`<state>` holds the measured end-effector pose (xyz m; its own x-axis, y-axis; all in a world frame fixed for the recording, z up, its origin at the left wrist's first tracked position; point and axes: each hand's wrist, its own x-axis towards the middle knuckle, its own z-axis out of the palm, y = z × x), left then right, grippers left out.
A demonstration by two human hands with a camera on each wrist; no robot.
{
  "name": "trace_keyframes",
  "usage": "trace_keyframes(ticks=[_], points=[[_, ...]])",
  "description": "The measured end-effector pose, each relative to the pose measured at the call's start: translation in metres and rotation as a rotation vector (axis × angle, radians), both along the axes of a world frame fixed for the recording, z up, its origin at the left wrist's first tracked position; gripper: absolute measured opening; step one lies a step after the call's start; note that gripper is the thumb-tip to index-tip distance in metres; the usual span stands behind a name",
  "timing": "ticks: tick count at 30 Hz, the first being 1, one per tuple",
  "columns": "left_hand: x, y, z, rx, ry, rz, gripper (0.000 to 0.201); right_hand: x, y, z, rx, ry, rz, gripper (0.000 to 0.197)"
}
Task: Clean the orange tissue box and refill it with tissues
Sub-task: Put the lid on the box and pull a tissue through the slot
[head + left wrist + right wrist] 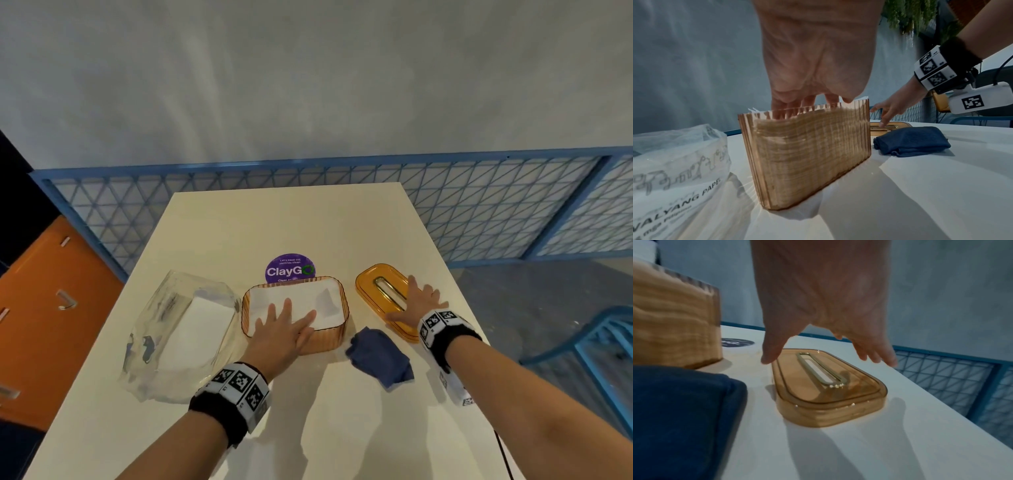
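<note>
The ribbed orange tissue box [329,337] [807,155] [672,331] stands lidless in the middle of the table, filled with white tissues [298,301]. My left hand [286,323] [813,65] lies flat on the tissues with straight, spread fingers. To the right lies the orange lid [378,287] [828,387] with its gold-rimmed slot, flat on the table. My right hand [416,301] [824,305] hovers spread over the lid, thumb at its left edge and fingers past its right edge, holding nothing. A folded dark blue cloth [378,356] [910,141] [680,418] rests in front, between box and lid.
A clear plastic tissue pack [178,335] [674,170] lies open at the left with white tissues inside. A purple round sticker [289,269] sits behind the box. The white table [291,222] ends close to the right of the lid; a blue mesh railing [496,205] runs behind.
</note>
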<state>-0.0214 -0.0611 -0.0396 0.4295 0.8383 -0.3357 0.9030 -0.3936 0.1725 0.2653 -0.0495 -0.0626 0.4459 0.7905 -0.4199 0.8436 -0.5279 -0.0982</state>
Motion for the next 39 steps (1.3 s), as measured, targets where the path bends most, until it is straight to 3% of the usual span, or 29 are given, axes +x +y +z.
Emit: trace_keyframes(ticks=[3, 6, 8, 13, 16, 18, 20, 22, 26, 32, 36, 38, 39], points=[[0.0, 0.0, -0.001, -0.009, -0.003, 0.01, 0.053, 0.004, 0.003, -0.013, -0.095, -0.023, -0.006, 0.128], [0.001, 0.0, -0.001, -0.014, -0.027, 0.001, 0.09, 0.001, 0.007, -0.019, -0.108, -0.094, 0.026, 0.126], [0.001, 0.0, -0.002, -0.012, -0.029, 0.002, 0.099, 0.0, 0.008, -0.015, -0.103, -0.077, 0.027, 0.123], [0.001, 0.002, -0.006, 0.0, -0.033, 0.006, 0.103, -0.005, 0.016, 0.022, 0.123, 0.233, 0.018, 0.122], [0.0, 0.002, -0.009, 0.029, -0.008, -0.005, 0.119, -0.024, 0.021, 0.058, 0.222, 0.407, 0.208, 0.128], [0.002, 0.001, -0.006, 0.029, -0.003, 0.001, 0.104, -0.045, 0.021, 0.077, 0.209, 0.432, 0.405, 0.128], [0.004, 0.0, -0.002, 0.029, 0.01, 0.008, 0.064, -0.068, 0.021, 0.085, 0.178, 0.416, 0.567, 0.127], [0.004, -0.002, -0.001, 0.042, 0.012, 0.013, 0.048, -0.085, 0.021, 0.084, 0.145, 0.381, 0.67, 0.127], [-0.001, -0.001, -0.01, 0.073, -0.011, 0.0, 0.046, -0.103, 0.022, 0.079, 0.098, 0.308, 0.77, 0.126], [-0.002, -0.009, -0.005, 0.17, -0.108, -0.009, 0.042, -0.113, 0.025, 0.08, 0.043, 0.291, 0.775, 0.124], [-0.007, -0.013, 0.0, 0.198, -0.009, -0.037, 0.046, -0.119, 0.029, 0.08, 0.036, 0.225, 0.793, 0.126], [-0.019, -0.015, -0.002, 0.191, 0.007, -0.023, 0.057, -0.122, 0.03, 0.078, 0.028, 0.189, 0.803, 0.126], [-0.027, -0.017, -0.005, 0.191, -0.021, 0.0, 0.073, -0.122, 0.03, 0.077, 0.018, 0.174, 0.806, 0.126]])
